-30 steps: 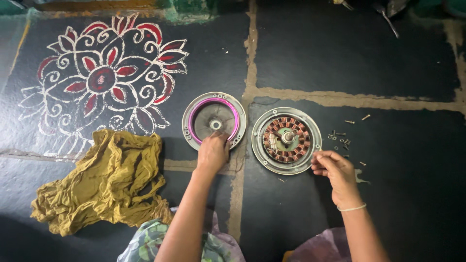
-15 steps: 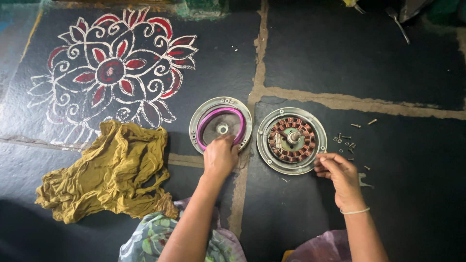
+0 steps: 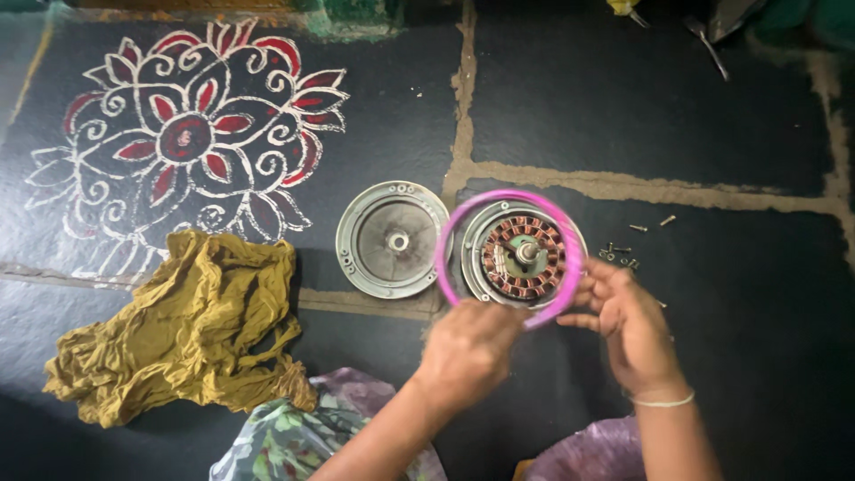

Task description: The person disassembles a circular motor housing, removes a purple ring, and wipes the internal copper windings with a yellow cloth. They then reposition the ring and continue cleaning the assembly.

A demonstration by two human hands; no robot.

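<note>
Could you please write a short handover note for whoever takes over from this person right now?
Left hand and right hand: both hold the pink ring up over the motor half with copper windings.
The empty cover lies beside it on the floor, ring already out.
Loose screws lie right of the motor; a yellow cloth lies left.
Left: the ring is not yet seated and the halves are apart.

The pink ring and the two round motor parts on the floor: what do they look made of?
Pink ring, held by both hands: probably plastic or rubber, thin, evenly coloured, matt. Empty cover: cast metal, likely aluminium, dull grey with a flanged rim. Motor half: grey metal shell holding reddish coils that look like copper wire.
</note>
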